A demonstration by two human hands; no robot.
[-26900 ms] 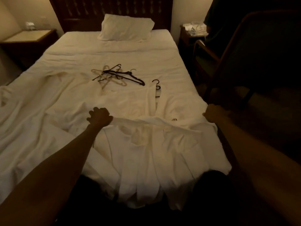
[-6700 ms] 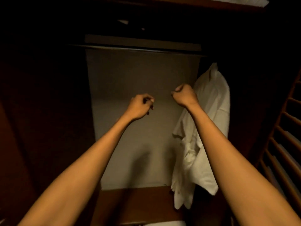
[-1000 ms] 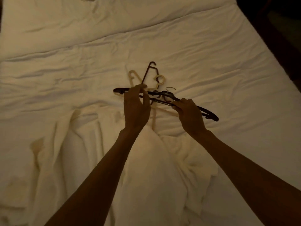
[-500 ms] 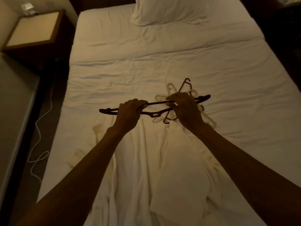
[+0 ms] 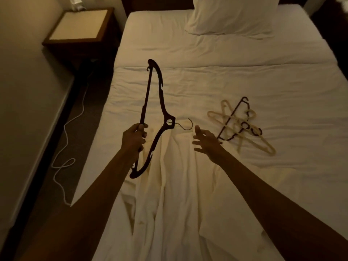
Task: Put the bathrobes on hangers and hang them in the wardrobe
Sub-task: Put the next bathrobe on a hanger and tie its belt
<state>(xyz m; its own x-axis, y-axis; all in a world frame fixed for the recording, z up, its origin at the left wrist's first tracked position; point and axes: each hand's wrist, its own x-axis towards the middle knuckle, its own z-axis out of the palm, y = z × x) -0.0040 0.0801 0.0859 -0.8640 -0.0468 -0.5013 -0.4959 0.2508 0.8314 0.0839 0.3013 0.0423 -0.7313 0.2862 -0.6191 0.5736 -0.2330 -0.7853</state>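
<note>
My left hand (image 5: 134,138) grips the bottom bar of a dark hanger (image 5: 158,102), which stands on end above the bed with its metal hook pointing right. My right hand (image 5: 206,143) hovers open with spread fingers just right of that hook, holding nothing. A white bathrobe (image 5: 177,189) lies rumpled on the bed under both arms. A small pile of hangers (image 5: 242,125), pale ones and a dark one, lies on the sheet to the right of my right hand.
The bed (image 5: 244,76) fills most of the view, with a pillow (image 5: 229,16) at its head. A nightstand (image 5: 79,29) stands at the far left. A white cord (image 5: 65,140) trails on the dark floor between bed and wall.
My right hand has let go of the dark hanger and opened. My left hand has swung the hanger from level to upright, away from the pile.
</note>
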